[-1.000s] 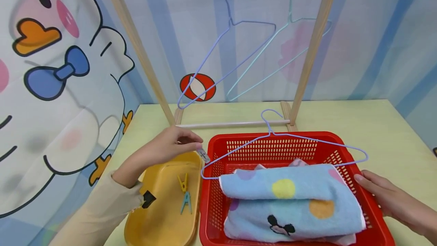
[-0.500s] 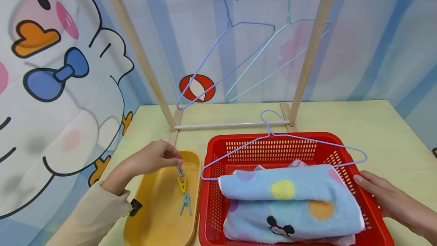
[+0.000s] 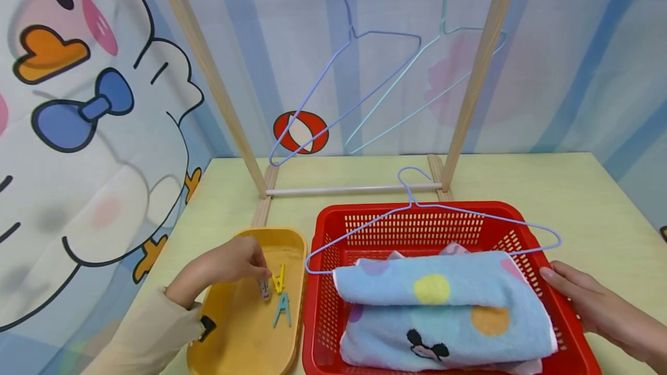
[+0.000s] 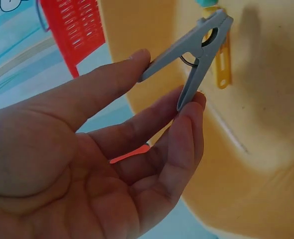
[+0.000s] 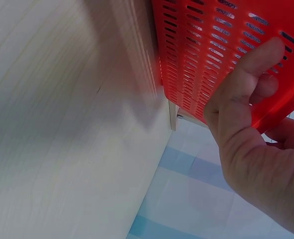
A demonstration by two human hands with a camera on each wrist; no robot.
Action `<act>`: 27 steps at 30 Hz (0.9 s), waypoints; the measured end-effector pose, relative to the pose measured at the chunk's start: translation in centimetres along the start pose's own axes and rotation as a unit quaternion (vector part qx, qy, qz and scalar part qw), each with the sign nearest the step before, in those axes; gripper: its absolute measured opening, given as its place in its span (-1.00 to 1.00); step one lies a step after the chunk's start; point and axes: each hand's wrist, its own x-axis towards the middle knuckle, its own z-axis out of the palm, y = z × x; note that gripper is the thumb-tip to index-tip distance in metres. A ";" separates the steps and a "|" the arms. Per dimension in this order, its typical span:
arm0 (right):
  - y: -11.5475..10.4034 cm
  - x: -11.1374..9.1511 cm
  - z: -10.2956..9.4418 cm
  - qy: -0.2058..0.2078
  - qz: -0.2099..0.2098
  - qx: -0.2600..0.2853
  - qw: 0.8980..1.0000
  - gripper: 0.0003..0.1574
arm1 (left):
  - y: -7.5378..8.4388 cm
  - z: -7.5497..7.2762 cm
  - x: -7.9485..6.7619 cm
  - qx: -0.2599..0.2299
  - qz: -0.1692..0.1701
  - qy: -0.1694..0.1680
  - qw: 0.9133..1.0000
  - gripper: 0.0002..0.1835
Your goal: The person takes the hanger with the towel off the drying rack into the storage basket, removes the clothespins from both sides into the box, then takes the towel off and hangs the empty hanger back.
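Between thumb and fingertips, my left hand (image 3: 231, 262) pinches a grey clothespin (image 4: 202, 52) by its two handle ends. It hangs low over the yellow tray (image 3: 239, 334), with its head pointing down. Beside it in the tray lie a yellow clothespin (image 3: 278, 280) and a teal clothespin (image 3: 282, 309). My right hand (image 3: 589, 297) holds the right rim of the red basket (image 3: 577, 337), with fingers along the outer wall in the right wrist view. Inside the basket is a folded light-blue towel (image 3: 443, 328) with coloured dots, over a purple hanger (image 3: 365, 226).
Behind the basket stands a wooden rack (image 3: 476, 85) with a white top bar. From it hang another purple hanger (image 3: 312, 94) and a mint hanger (image 3: 396, 83). A cartoon-printed cloth (image 3: 104, 172) covers the left side; the tabletop (image 3: 563, 195) is pale yellow.
My left hand has moved left and down from beside the basket's corner to low in the yellow tray, carrying the grey clothespin. The right hand keeps its place on the rim.
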 end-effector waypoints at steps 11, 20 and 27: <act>0.1 0.0 0.0 -0.001 -0.004 0.004 1.000 -0.03 | -0.2 1.5 0.3 0.027 -0.036 0.015 0.999 -0.85; 0.1 -0.1 0.0 -0.006 -0.005 0.007 1.000 -0.02 | -0.3 1.9 0.5 0.046 -0.055 0.013 0.997 -0.83; 0.2 -0.1 0.0 -0.012 -0.009 0.012 1.000 -0.03 | -0.1 2.0 0.5 0.054 -0.065 0.014 0.996 -0.82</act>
